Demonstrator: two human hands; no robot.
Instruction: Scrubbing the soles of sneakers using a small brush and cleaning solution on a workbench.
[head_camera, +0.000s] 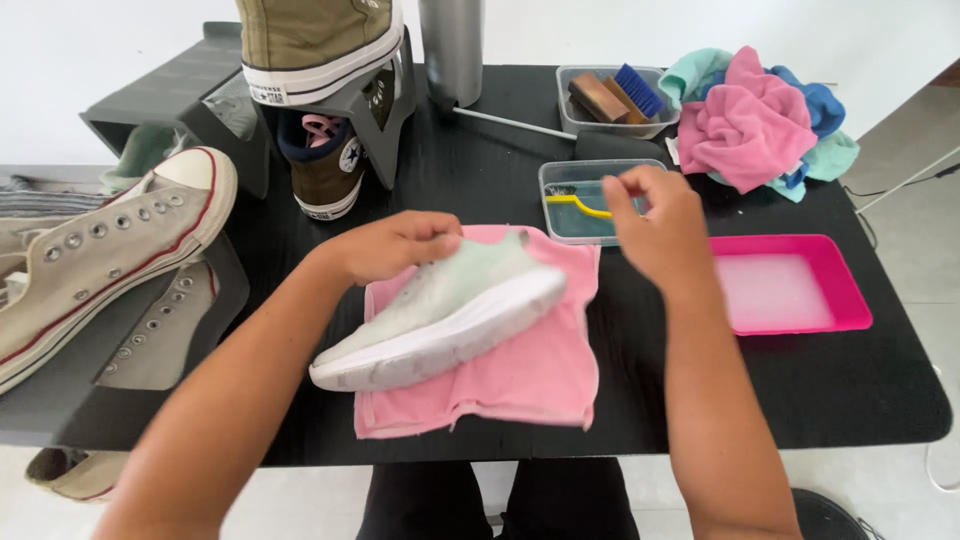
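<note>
While the pale mint sneaker (440, 315) lies tipped on its side across the pink cloth (520, 385), the left hand (395, 243) sits on top of it near the collar, grip curled over the upper and pressing it down, which keeps the shoe from rolling and turns the scuffed white sole edge toward the person. The cloth is spread flat on the black bench (800, 385) right under the shoe, so it looks placed to catch drips and dirt. The right hand (655, 225) hovers over the clear tub (590, 200), fingertips drawn together just above the yellow-handled brush (580, 206) that lies inside; it is blurred, so I cannot tell whether it is actually pinching the handle. The pink tray (790, 285) of cloudy liquid sits just right of that hand, within easy reach. Behind it, a second clear tub holds the wooden and blue brushes (615, 95), and a heap of coloured rags (755, 120) is bunched at the far corner. Off to the left, cream canvas sneakers (100, 260) rest on grey stands, kept apart from the wet spot.
</note>
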